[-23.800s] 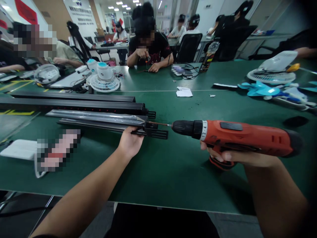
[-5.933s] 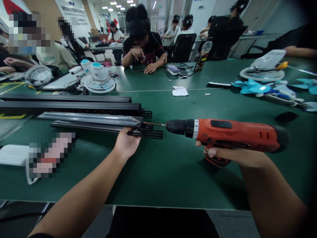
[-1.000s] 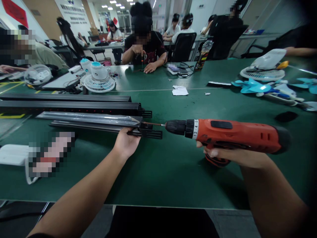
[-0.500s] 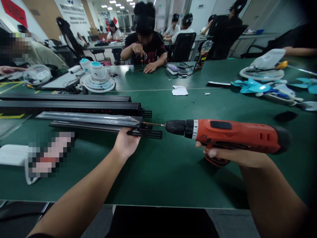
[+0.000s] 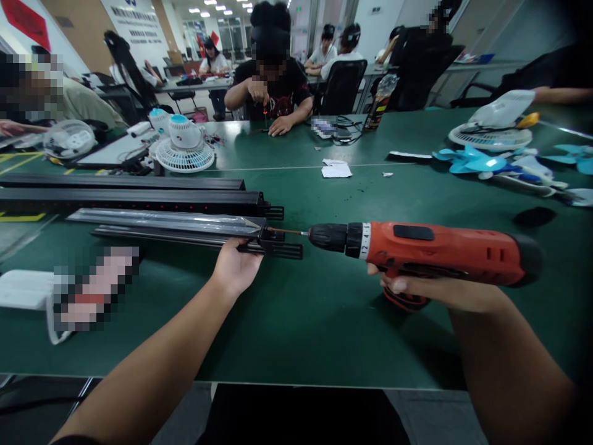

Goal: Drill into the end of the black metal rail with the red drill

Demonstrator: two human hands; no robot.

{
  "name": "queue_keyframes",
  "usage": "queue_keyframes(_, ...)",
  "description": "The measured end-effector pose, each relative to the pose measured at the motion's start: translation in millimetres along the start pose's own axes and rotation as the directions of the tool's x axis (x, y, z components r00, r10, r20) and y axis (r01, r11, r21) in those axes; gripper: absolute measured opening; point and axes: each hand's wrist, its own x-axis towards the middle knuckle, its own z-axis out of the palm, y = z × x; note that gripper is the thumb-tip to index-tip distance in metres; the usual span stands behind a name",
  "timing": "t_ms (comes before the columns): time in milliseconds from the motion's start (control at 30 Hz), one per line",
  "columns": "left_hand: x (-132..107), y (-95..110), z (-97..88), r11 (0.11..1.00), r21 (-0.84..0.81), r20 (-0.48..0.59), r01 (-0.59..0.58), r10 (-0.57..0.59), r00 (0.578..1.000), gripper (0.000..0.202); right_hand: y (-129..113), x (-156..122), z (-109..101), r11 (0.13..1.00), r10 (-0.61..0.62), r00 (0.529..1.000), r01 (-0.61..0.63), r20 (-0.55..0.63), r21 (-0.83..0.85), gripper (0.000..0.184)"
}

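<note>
A long black metal rail point(image 5: 185, 230) with a shiny plastic-wrapped top lies across the green table point(image 5: 296, 321). My left hand point(image 5: 237, 266) grips the rail near its right end. My right hand point(image 5: 430, 290) holds a red cordless drill point(image 5: 440, 252) level, pointing left. The drill's thin bit point(image 5: 287, 232) meets the black end bracket point(image 5: 280, 243) of the rail.
Two more black rails point(image 5: 130, 196) lie behind the held one. White desk fans point(image 5: 184, 148) stand at the back left, blue fan blades point(image 5: 477, 162) and fan parts at the right, paper scraps point(image 5: 336, 170) mid-table. A white object point(image 5: 25, 289) lies at the left. Several people sit at the far side.
Hands, drill and rail stay where they were. The person across the table has shifted slightly.
</note>
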Motion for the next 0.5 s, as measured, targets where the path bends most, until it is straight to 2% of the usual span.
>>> queue_keyframes(133, -4.1, 0.0, 3.0, 1.0, 0.008, -0.022, 0.012, -0.012, 1.0, 0.059, 0.7, 0.5, -0.5, 1.0, -0.009, 1.0, 0.009, -0.007, 0.001, 0.026)
queue_keyframes(500, 2.9, -0.1, -4.2, 1.0, 0.019, 0.039, 0.005, -0.006, 0.999, 0.066, 2.7, -1.5, -3.4, 1.0, 0.001, 1.0, -0.001, 0.006, 0.009, 0.025)
